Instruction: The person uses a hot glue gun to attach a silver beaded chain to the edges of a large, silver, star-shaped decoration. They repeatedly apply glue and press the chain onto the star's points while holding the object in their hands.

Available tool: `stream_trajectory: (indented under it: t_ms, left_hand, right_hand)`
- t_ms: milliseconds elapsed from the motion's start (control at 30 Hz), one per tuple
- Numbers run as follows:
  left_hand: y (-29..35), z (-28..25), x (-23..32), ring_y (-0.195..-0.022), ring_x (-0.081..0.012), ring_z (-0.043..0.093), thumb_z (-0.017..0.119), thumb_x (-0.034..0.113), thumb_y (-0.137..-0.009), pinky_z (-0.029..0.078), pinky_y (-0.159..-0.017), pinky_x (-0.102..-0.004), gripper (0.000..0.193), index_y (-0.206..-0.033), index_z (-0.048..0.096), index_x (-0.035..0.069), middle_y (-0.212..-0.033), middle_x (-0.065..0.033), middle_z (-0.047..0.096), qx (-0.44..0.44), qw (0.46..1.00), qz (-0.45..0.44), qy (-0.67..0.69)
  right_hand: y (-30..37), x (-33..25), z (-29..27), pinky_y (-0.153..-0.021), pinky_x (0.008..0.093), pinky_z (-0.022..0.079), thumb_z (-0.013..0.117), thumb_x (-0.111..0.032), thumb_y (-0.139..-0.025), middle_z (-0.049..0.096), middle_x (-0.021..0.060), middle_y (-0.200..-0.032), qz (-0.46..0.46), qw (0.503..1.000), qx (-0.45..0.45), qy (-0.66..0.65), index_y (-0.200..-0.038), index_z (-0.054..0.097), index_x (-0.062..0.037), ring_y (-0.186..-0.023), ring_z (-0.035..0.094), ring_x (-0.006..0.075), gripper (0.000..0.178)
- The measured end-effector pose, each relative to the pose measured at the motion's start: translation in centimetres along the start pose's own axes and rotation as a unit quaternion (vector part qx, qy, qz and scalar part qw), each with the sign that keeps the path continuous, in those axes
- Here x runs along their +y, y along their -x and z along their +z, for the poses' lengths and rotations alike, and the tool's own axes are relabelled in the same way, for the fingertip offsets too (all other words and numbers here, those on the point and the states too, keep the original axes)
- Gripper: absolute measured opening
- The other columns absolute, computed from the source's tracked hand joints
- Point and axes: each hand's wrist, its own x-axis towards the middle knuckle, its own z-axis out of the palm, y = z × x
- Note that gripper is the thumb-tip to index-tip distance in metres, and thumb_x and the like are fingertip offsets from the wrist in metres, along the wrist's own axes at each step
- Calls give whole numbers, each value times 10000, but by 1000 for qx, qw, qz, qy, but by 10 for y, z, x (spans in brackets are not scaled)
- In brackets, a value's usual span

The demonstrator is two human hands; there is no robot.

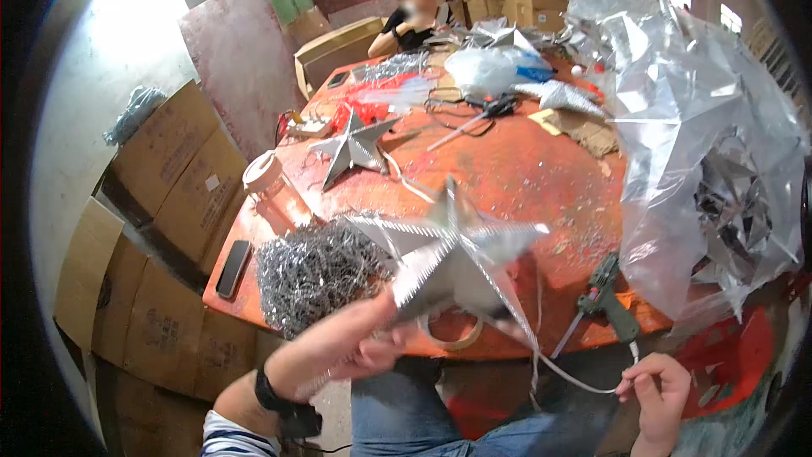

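Note:
My left hand (372, 343) is closed on a silver star (457, 262), a shiny five-pointed piece with ridged edges, raised over the table's near edge. The hand is slightly blurred and its fingertips are partly hidden by the star. From the star's lower right point a thin white ribbon (575, 381) curves across to my right hand (660, 393), which pinches it. Just above that hand lies a dark green glue gun (611, 300) with a clear glue stick by it. Under the star, a roll of tape (448, 332) shows in part.
A heap of silver tinsel (317, 275), a phone (234, 269) and a pink bottle (275, 190) stand left on the red table (516, 156). Another star (353, 151) lies farther back. A clear bag of stars (668, 203) bulges right. A person (416, 13) sits opposite. Cardboard boxes (173, 169) line the left.

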Motion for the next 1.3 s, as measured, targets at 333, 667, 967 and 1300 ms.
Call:
stream_trajectory:
  t_ms: [333,667,967,1300]
  left_hand:
    - [-173,-134,145,-766,-153,523,500,415,-966,473,-722,-266,443,-1102,541,-5,-877,-45,564,164,954,246,45]
    - [18,-43,2,-837,-145,596,490,186,-978,478,-777,-289,263,-1040,620,-35,-956,-93,643,154,851,294,-406]
    - [15,-39,-62,-832,-181,653,499,54,-941,511,-762,-301,187,-959,640,-68,-868,-130,670,211,845,302,-388]
    - [11,-19,-76,-762,-172,644,565,218,-943,502,-704,-289,284,-897,661,-46,-791,-107,663,189,788,395,-434]
  right_hand:
    - [-46,-24,-49,-654,243,441,614,-72,-863,644,63,-805,-84,969,144,182,-899,642,-3,-704,577,121,83]
    - [-135,5,-144,-839,438,463,737,-258,-754,611,184,-1012,-42,749,123,649,-1184,533,-17,-985,584,363,533]
    - [-127,-16,-146,-643,433,487,714,-363,-760,624,136,-780,-118,679,79,720,-910,561,-52,-759,628,336,378]
    - [-143,-54,-153,-661,383,498,668,-447,-828,641,125,-809,-156,781,68,600,-1041,579,-9,-683,625,290,496]
